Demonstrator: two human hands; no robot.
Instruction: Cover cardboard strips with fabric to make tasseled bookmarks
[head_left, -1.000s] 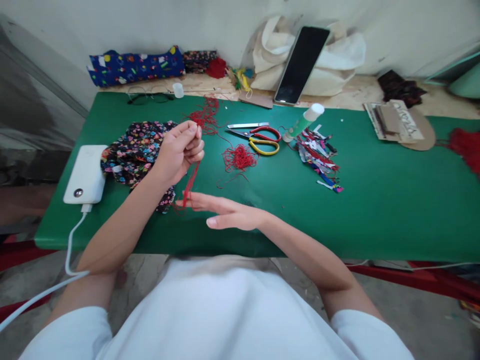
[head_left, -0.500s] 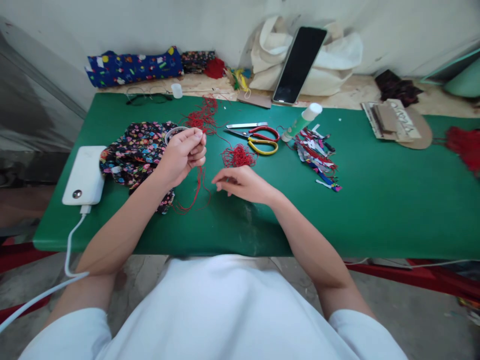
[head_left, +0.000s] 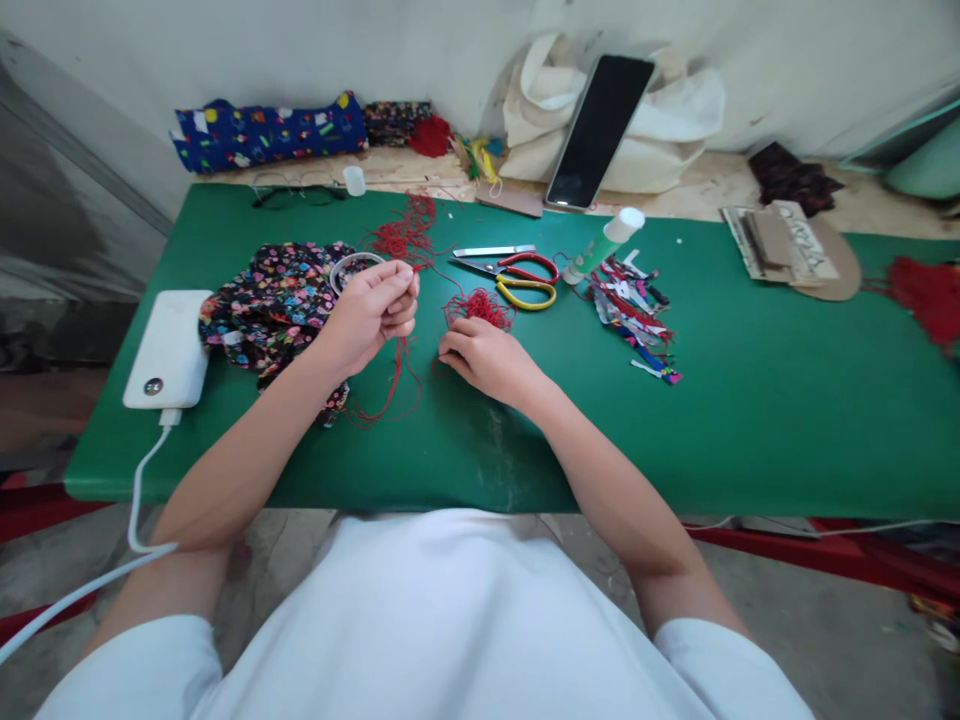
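My left hand [head_left: 377, 312] is closed in a pinch on a bundle of red thread [head_left: 399, 370]. A short red tip pokes out past its fingertips, and the strands hang below onto the green tabletop. Close by on the right, my right hand [head_left: 487, 362] has thumb and fingers pressed together at what looks like a thin red strand, faint at the fingertips. Just beyond that hand lies a tangled heap of red thread [head_left: 480, 308]. Behind the left hand are a ring-shaped pale roll [head_left: 346, 268] and crumpled floral fabric [head_left: 270, 300].
Scissors [head_left: 525, 280] with red and yellow handles lie beside a metal blade-like strip [head_left: 495, 251]. A glue stick [head_left: 604, 247] stands near fabric scraps [head_left: 637, 315]. At left rests a white power bank [head_left: 166, 350] with a cable. A phone [head_left: 600, 130] leans at the back.
My right hand has shifted slightly right and away from me, and its fingers have closed together. The left hand has moved a little to the right, still pinching the red thread.
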